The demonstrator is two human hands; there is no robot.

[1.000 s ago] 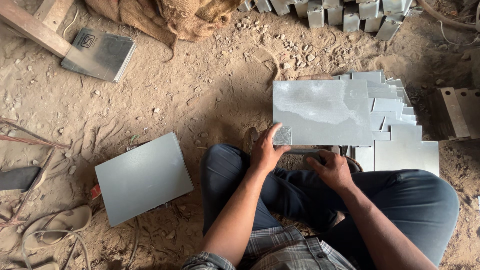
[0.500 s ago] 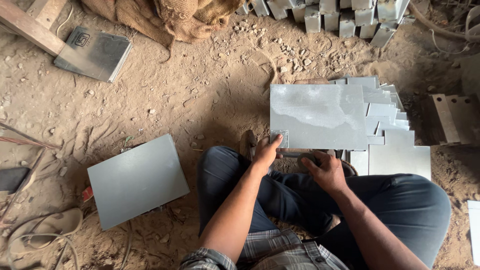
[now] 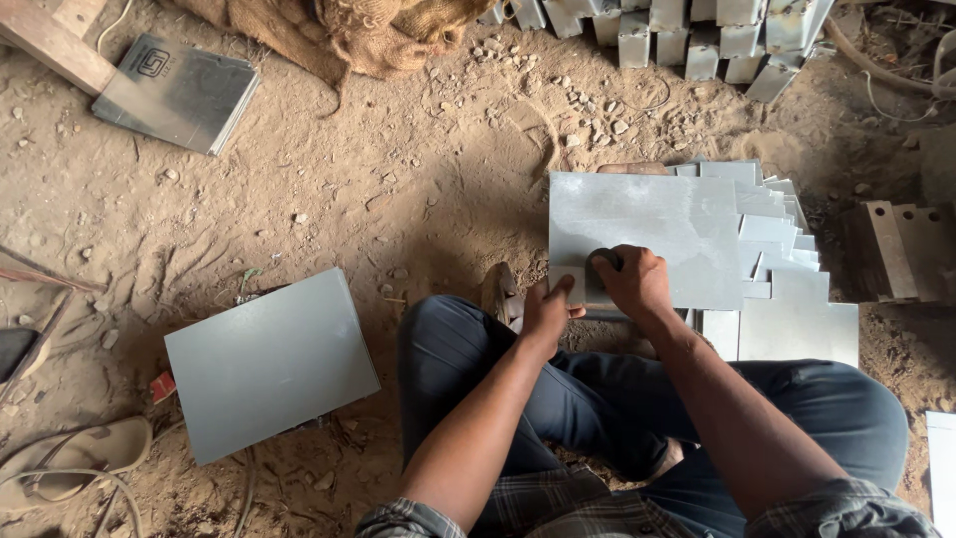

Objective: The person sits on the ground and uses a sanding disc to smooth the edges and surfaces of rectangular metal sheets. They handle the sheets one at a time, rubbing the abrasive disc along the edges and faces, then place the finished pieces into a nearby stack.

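Note:
I sit on a dirt floor in dark trousers. A grey metal sheet (image 3: pixel 647 224) lies on top of a fanned stack of similar sheets (image 3: pixel 787 259) in front of my knees. My left hand (image 3: pixel 546 311) pinches the near left corner of the top sheet. My right hand (image 3: pixel 633 281) rests as a fist on the sheet's near edge, fingers curled around a small dark object (image 3: pixel 601 261) that is mostly hidden.
A second pile of grey sheets (image 3: pixel 269 364) lies to my left, and another (image 3: pixel 174 95) at the far left beside a wooden beam (image 3: pixel 50 45). Also in view: burlap sack (image 3: pixel 388 30), folded metal boxes (image 3: pixel 697 35), metal brackets (image 3: pixel 896 249), sandal (image 3: pixel 70 458).
My right hand has moved from my lap up onto the near edge of the top sheet and closed into a fist. My left hand has stayed at the sheet's corner.

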